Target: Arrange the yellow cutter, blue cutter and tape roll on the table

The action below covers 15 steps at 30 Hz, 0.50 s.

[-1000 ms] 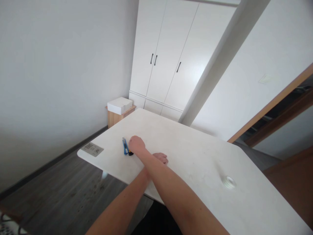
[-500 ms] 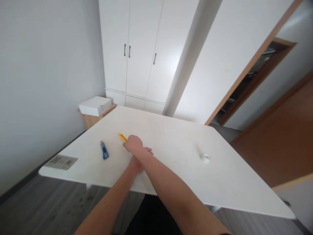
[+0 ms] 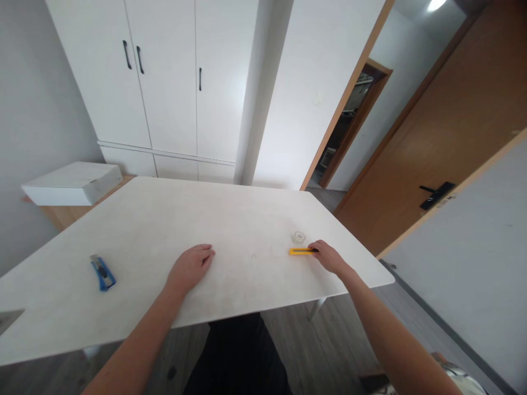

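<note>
Now we've got both hands down on the white table point(image 3: 239, 214), and they sit well apart from each other. Our left hand point(image 3: 190, 267) lies palm down near the middle of the near side, fingers loose and flat on the bare surface, holding nothing. Over on the right, our right hand point(image 3: 329, 257) is at the yellow cutter point(image 3: 300, 251), fingertips pinched onto its right end. The cutter lies flat on the table, pointing left, close to the right edge. Just beyond it, on the far side, sits a small clear tape roll point(image 3: 298, 237), close to the cutter but not touching it that we can see. Way off to the left, a blue cutter point(image 3: 102, 272) lies by itself on the tabletop, well apart from either hand. Past the table's far left corner, a white box point(image 3: 72, 182) rests on a wooden stand. Behind it all stands a white wardrobe point(image 3: 164, 82) with dark handles, and a brown door point(image 3: 444, 142) hangs on the right.
</note>
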Available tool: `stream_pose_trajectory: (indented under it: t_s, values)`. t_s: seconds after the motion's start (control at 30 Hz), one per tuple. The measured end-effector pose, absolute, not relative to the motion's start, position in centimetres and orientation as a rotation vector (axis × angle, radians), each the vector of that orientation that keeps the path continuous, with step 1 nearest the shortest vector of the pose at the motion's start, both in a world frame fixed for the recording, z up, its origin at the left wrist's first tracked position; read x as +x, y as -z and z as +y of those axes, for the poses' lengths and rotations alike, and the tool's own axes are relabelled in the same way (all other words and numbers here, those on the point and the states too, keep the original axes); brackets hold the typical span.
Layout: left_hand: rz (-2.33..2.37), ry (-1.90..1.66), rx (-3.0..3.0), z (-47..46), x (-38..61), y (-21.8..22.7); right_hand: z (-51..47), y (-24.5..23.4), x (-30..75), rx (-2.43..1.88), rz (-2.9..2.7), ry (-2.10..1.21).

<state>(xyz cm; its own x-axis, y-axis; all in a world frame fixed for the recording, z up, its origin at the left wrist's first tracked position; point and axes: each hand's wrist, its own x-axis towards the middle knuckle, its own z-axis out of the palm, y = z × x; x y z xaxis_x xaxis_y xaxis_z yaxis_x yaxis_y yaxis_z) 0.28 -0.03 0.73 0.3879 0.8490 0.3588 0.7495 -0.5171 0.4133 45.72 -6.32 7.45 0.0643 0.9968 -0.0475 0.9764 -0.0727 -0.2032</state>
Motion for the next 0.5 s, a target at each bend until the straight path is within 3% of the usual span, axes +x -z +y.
stream_pose_trajectory:
  t_s: [0.3, 0.5]
  values:
    - [1.431, -0.803, 2.437, 0.0, 0.0, -0.4, -6.0, -5.9, 46.5, -2.216, -2.055, -0.282]
    - [1.423, -0.797, 2.455, 0.2, 0.0, -0.4, -7.1, -7.2, 44.5, -2.287, -1.957, -0.187]
